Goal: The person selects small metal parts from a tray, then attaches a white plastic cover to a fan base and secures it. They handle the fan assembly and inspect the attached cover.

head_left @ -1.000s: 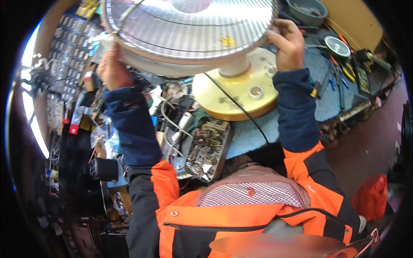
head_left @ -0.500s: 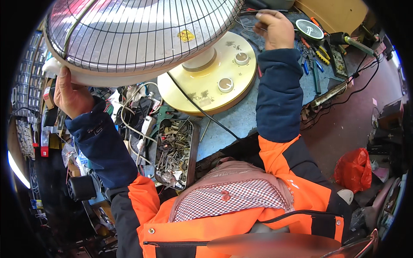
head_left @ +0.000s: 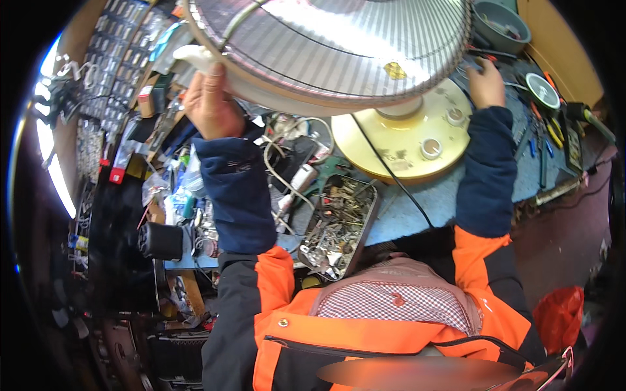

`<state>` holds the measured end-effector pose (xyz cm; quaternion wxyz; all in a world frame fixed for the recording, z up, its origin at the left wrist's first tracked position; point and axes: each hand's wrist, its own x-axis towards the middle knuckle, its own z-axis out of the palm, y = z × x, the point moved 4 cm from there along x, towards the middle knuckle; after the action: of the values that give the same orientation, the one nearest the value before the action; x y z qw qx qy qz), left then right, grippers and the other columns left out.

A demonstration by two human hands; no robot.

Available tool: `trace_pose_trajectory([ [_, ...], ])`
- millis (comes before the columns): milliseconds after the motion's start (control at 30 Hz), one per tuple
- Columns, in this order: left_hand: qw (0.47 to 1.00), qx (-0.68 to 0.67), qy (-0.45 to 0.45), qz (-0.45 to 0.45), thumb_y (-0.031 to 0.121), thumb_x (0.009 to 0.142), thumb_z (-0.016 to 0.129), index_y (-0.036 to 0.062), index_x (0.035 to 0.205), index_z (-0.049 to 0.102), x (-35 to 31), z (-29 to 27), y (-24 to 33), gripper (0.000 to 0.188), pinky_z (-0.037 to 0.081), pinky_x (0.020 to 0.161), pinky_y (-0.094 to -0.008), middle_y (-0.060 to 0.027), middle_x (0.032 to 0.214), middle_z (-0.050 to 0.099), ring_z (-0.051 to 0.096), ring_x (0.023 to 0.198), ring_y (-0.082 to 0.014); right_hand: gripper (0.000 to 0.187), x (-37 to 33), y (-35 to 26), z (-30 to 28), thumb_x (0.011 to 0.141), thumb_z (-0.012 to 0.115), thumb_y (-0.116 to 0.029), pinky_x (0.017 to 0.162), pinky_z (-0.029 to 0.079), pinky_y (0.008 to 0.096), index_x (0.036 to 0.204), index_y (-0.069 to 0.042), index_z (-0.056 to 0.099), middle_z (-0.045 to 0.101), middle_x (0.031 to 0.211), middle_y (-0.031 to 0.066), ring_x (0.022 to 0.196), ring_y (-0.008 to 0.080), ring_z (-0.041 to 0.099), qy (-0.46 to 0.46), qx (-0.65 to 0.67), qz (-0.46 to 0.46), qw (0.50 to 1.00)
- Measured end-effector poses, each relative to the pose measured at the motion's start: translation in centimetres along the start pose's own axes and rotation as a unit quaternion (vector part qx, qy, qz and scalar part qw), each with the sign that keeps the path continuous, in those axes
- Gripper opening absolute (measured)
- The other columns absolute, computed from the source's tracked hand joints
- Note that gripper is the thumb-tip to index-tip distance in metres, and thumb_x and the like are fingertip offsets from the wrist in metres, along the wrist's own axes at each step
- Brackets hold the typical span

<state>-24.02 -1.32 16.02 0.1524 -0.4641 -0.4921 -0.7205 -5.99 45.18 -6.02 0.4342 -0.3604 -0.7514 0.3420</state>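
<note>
A round dish-shaped electric heater (head_left: pixel 313 49) with a wire guard leans over its round cream base (head_left: pixel 391 153), which carries two knobs. My left hand (head_left: pixel 212 107) grips the heater's left rim, thumb up beside a white plastic piece (head_left: pixel 194 55); its other fingers are partly hidden. Beside the right edge of the guard is my right hand (head_left: pixel 486 85), its fingers curled together. What the right fingers hold, if anything, I cannot make out. A black cord (head_left: pixel 391 171) runs from under the dish across the base toward me.
A metal tray of screws and small parts (head_left: pixel 339 228) stands at the bench's front edge. Cables and a white plug (head_left: pixel 301 177) lie left of the base. Pliers (head_left: pixel 542 140), a white round dish (head_left: pixel 542 90) and a grey bowl (head_left: pixel 501 26) are on the right.
The view has swung left, so the scene sits further right. My right hand has come closer to the heater's right rim. My left hand keeps its hold on the left rim.
</note>
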Motion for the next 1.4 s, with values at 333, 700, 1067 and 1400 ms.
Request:
trace_pose_trajectory([
  [333,0.999,0.038,0.014,0.002,0.020,0.106,0.073,-0.0103,0.121,0.074,-0.9,0.1,0.5,0.034,0.052,0.097,-0.0326,-0.0139,0.115,0.078,0.073,0.104,-0.0188,0.098,-6.3,-7.3,0.9,0.101,0.072,-0.056,0.116,0.044,0.0655,0.173,-0.015,0.020,0.052,0.157,0.0196,0.142,0.0372,0.054,-0.355,0.553,0.097,0.747],
  [700,0.997,0.082,-0.002,0.003,0.021,0.107,0.072,-0.0100,0.125,0.073,-1.1,2.5,1.6,0.036,0.052,0.095,-0.0321,-0.0125,0.116,0.077,0.071,0.102,-0.0181,0.099,-6.4,-8.0,4.6,0.097,0.084,-0.016,0.097,0.056,0.0401,0.173,-0.002,0.021,0.070,0.134,0.0219,0.119,0.0275,0.070,-0.208,0.473,0.111,0.849],
  [1067,0.993,0.024,0.044,0.106,0.020,0.104,0.075,-0.0084,0.124,0.073,-0.5,8.2,4.0,0.035,0.052,0.090,-0.0302,-0.0101,0.108,0.077,0.069,0.096,-0.0164,0.092,-6.6,-8.9,4.4,0.100,0.080,-0.013,0.102,0.058,0.0426,0.173,-0.002,0.024,0.068,0.137,0.0254,0.118,0.0298,0.072,-0.191,0.596,0.079,0.776],
  [1400,0.962,0.009,-0.142,0.232,0.012,0.102,0.071,-0.0126,0.124,0.072,2.4,14.6,13.1,0.033,0.060,0.095,-0.0407,-0.0222,0.113,0.078,0.076,0.100,-0.0296,0.109,-7.0,-11.3,2.7,0.096,0.077,-0.063,0.124,0.042,0.0541,0.178,-0.031,0.011,0.046,0.167,0.0229,0.148,0.0413,0.052,-0.215,0.741,-0.141,0.620],
])
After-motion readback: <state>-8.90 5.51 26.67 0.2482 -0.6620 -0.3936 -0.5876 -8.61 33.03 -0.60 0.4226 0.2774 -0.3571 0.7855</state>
